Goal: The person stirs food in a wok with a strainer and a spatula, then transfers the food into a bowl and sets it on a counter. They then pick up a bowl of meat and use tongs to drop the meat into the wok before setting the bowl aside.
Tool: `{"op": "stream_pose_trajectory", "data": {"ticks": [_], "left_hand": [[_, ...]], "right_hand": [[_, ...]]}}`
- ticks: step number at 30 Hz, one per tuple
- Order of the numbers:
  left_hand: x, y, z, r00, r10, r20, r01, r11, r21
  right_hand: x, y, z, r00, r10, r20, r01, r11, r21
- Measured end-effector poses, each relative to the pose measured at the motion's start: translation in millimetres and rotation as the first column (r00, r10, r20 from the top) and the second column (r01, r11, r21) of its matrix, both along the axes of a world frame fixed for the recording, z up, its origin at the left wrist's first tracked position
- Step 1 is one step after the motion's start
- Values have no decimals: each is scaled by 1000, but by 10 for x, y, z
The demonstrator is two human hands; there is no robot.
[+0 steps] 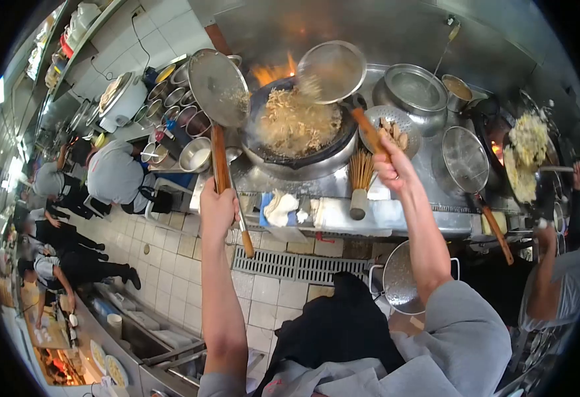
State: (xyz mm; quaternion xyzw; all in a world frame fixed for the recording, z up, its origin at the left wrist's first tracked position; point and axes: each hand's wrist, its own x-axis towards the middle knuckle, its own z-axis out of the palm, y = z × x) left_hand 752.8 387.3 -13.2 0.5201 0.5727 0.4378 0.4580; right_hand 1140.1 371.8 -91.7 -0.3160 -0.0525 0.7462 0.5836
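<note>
Left hand [218, 208]: closed around the wooden handle [220, 155] of a mesh strainer [218, 87], raised left of the wok [329, 140].
Right hand [394, 164]: wrapped around another wooden handle [368, 129], right of the wok.
Bamboo brush [360, 178]: near the right hand.
Wok: filled with browned, shredded food [298, 122].
Second strainer [335, 66]: above the wok's far rim.
Flames [271, 73]: orange, behind the wok.

A grey short-sleeved top [465, 334] shows above black lower clothing [333, 324].
</note>
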Motion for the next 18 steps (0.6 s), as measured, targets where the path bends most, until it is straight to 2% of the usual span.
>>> {"op": "stream_pose_trajectory", "data": {"ticks": [1, 2, 3, 4, 5, 6, 8, 9, 12, 13, 15, 16, 17, 18], "left_hand": [[47, 11, 5, 1000, -22, 20, 22, 1000, 10], [91, 51, -9, 1000, -21, 2, 21, 1000, 3], [131, 82, -34, 1000, -22, -17, 22, 1000, -6], [169, 112, -67, 999, -22, -37, 21, 1000, -17], [185, 165, -127, 997, -40, -64, 38, 999, -35], [230, 170, -165, 996, -28, -90, 25, 999, -39], [315, 196, -209, 990, 2, -144, -7, 999, -34], [294, 233, -263, 961, -11, -276, 10, 1000, -5], [389, 212, -259, 913, 39, -406, -29, 999, 31], [341, 309, -424, 848, 56, -527, 38, 985, 167], [350, 480, -619, 831, 74, -552, 50, 977, 206], [375, 560, -695, 823, 84, -562, 57, 972, 228], [393, 640, -794, 792, 94, -604, 91, 959, 269], [414, 702, -862, 757, 110, -644, 126, 943, 309]], "right_hand": [[111, 129, 43, 958, -58, 282, 50, 998, 34], [256, 282, 88, 835, -119, 537, 89, 993, 81], [525, 659, -259, 474, -242, 847, 129, 970, 205], [727, 952, -477, 187, -295, 937, 117, 954, 277], [928, 1243, -694, -133, -309, 942, 127, 937, 326], [1008, 1347, -738, -263, -277, 924, 145, 936, 322], [1235, 1390, -660, -253, -234, 939, 128, 954, 272], [1271, 1366, -554, -249, -211, 945, 123, 961, 247], [1037, 859, -425, -20, -443, 896, 34, 896, 443], [882, 654, -265, 170, -340, 925, 60, 940, 335], [467, 333, 73, 526, -109, 843, 53, 994, 96], [326, 362, 51, 490, -131, 862, 88, 991, 100], [267, 466, -75, 459, -155, 875, 53, 988, 147], [194, 549, -143, 421, -118, 899, 55, 993, 104]]}}
